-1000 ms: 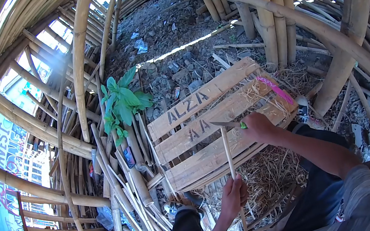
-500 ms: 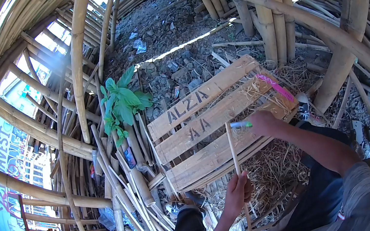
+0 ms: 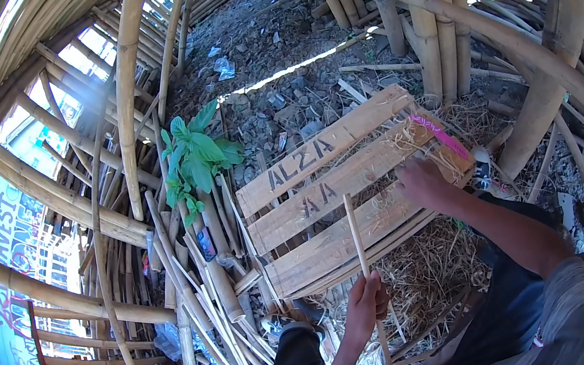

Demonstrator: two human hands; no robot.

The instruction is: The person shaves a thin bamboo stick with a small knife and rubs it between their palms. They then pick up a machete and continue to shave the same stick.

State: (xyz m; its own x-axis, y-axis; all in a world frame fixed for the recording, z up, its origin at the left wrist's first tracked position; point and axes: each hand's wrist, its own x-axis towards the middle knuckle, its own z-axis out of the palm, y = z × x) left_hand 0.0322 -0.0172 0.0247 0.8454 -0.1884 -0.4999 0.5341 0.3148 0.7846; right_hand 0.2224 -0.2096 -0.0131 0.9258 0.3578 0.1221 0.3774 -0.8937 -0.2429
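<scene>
My left hand [image 3: 364, 301] is closed round a thin bamboo stick [image 3: 359, 241], which stands roughly upright in front of me, its top end over the crate. Over the right part of the slatted wooden crate [image 3: 311, 201], marked "ALZA" and "AA", is my right hand [image 3: 421, 181]. Its fingers look curled, but what they hold, if anything, is hidden. A pink strip [image 3: 440, 134] lies along the crate's right end, near wood shavings [image 3: 409, 137].
A green leafy plant [image 3: 199, 152] grows left of the crate. Cut bamboo strips [image 3: 216, 329] lie at the lower left. Thick bamboo poles [image 3: 425, 26] rise behind. Shavings [image 3: 433, 275] cover the ground below the crate.
My right hand has moved away from the stick, slightly right and up; the green and silver tool it held no longer shows. The stick's top has shifted slightly left.
</scene>
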